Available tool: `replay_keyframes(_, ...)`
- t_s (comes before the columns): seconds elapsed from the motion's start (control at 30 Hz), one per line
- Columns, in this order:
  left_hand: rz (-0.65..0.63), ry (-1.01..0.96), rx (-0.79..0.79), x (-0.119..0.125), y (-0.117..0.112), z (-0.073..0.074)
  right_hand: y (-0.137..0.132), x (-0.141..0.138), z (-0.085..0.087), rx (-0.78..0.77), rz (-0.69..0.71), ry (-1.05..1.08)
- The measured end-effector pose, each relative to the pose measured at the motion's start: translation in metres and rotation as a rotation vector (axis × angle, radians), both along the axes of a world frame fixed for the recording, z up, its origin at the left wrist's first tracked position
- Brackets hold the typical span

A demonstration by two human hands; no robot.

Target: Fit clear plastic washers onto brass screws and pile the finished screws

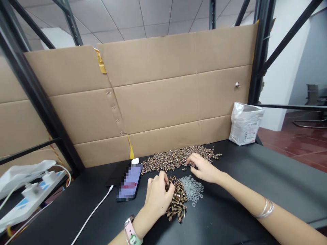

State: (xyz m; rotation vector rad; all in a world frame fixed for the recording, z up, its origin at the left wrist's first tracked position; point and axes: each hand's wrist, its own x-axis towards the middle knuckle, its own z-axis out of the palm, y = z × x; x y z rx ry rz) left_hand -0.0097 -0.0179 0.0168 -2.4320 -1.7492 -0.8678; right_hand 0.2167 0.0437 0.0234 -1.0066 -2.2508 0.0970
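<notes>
My left hand [158,193] is at the left side of a heap of bronze-coloured screws [177,200], fingers curled and thumb bent inward. What its fingertips grip is hidden among the screws. Beside that heap lies a pile of small translucent ring washers [192,189]. My right hand [201,168] is just beyond the washers, at the front edge of a wide spread of small bronze-coloured fasteners [170,159]. Its fingers are bent down in a pinch; anything between them is too small to make out.
A phone [130,183] lies left of my left hand, with a white cable [93,212] near it. A white plastic bag [246,124] stands at the back right. Cardboard [158,102] walls off the back of the black table [230,211]. A power strip [33,197] is at far left.
</notes>
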Motion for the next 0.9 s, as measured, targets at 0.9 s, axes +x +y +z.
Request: replay_keyframes(0.9, -0.303, -0.036, 0.036, 0.004, -0.013, 0.013, -0.044, -0.047, 0.008, -0.965, 0.359, 0.623)
